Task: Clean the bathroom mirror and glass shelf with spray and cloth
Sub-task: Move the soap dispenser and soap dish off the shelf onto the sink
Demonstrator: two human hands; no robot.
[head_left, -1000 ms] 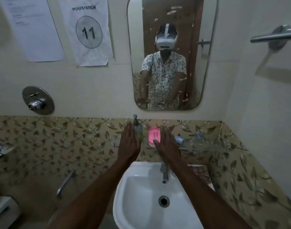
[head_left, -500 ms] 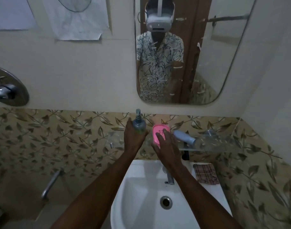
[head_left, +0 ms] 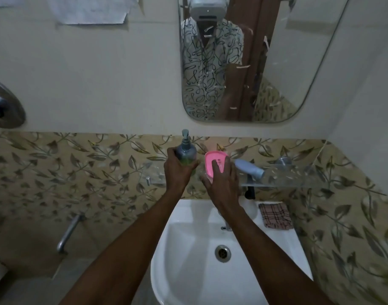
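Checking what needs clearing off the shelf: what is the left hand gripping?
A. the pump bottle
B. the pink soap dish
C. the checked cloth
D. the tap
A: the left hand wraps the pump bottle; the right hand is on the soap dish.

Single view only, taken from a head-worn camera, facing forward and down toward the wall above the sink (head_left: 188, 271); wide-angle lens, lines bowing at the frame edges; both forearms enter from the bottom edge, the camera close over them; the glass shelf (head_left: 298, 176) sits at mid-frame, the mirror (head_left: 287, 62) above it cut off by the top edge; the mirror reflects the headset itself; no second view to compare.
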